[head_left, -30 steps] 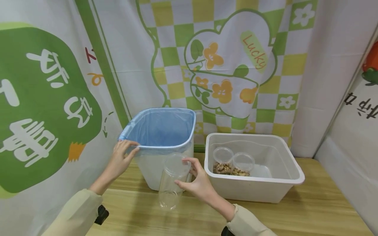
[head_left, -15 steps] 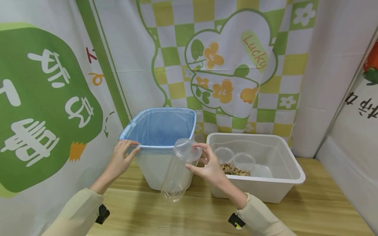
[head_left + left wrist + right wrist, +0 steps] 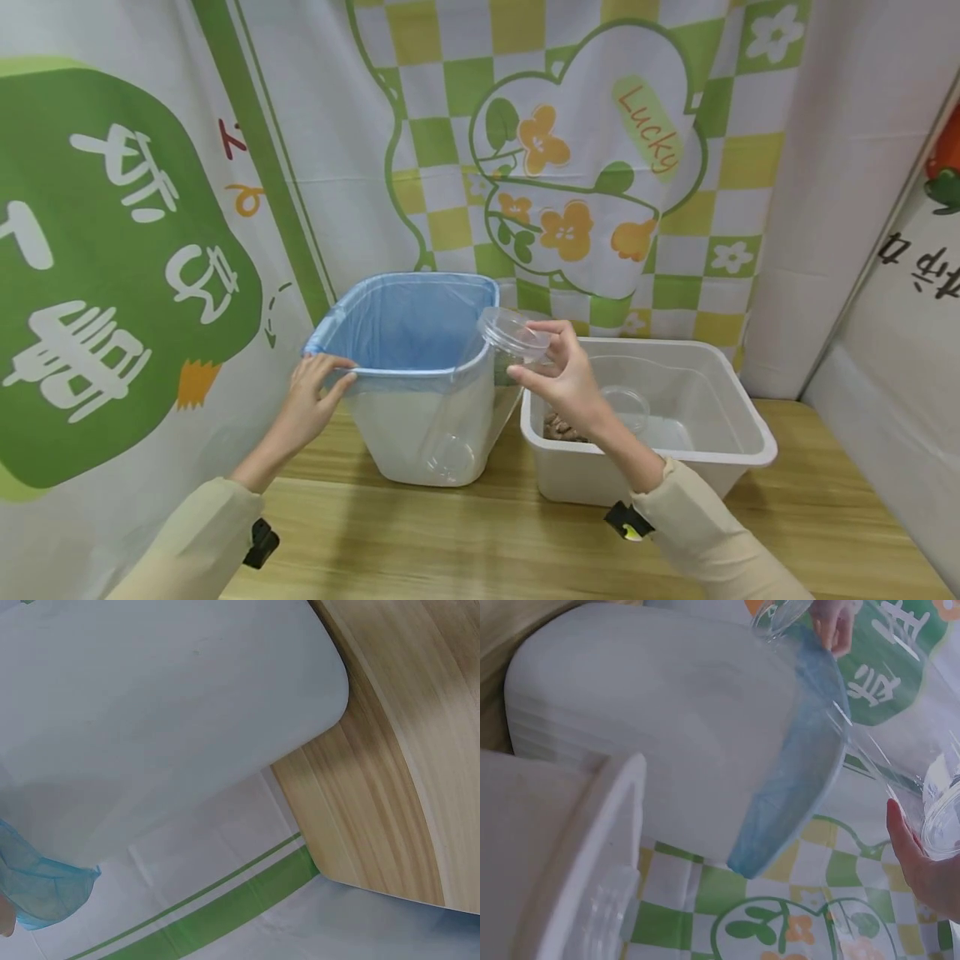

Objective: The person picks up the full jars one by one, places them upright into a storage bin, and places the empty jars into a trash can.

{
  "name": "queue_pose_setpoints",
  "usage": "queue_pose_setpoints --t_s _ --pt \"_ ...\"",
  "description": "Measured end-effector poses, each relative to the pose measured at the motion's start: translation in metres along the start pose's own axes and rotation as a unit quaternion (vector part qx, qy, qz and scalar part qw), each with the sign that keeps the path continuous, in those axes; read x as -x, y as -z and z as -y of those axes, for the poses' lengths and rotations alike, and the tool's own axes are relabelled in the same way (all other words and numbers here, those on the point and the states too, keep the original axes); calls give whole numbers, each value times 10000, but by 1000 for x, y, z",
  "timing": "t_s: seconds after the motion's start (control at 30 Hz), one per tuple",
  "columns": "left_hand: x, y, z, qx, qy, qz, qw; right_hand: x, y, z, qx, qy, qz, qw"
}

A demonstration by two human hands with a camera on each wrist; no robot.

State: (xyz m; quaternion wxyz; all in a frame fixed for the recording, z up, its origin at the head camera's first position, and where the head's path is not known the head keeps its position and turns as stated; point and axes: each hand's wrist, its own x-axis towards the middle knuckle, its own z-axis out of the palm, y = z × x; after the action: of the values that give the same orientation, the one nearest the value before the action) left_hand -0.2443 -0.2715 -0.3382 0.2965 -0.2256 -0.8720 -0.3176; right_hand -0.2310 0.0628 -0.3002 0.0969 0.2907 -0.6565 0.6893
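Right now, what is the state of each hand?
Left hand: grips the bin rim.
Right hand: holds the clear jar near its lid end.

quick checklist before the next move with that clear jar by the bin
1. Right hand has a grip on the clear jar near its lidded top: ok.
2. Lid on the jar: ok; sealed tight: cannot tell.
3. Jar looks empty: ok.
4. Left hand grips the rim of the blue-lined bin: ok.
5. Bin contents: cannot tell.
6. White tub holds other jars and has free floor space: ok.
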Motion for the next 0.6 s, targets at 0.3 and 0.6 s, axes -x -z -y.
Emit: queue_pose_setpoints --t_s 0.3,0.6 --pt "0 1 -1 -25 47 38 10000 -16 16 19 -707 65 -175 9973" --pt "0 1 -1 -37 63 84 9999 -33 22 29 -979 -16 -511 9939"
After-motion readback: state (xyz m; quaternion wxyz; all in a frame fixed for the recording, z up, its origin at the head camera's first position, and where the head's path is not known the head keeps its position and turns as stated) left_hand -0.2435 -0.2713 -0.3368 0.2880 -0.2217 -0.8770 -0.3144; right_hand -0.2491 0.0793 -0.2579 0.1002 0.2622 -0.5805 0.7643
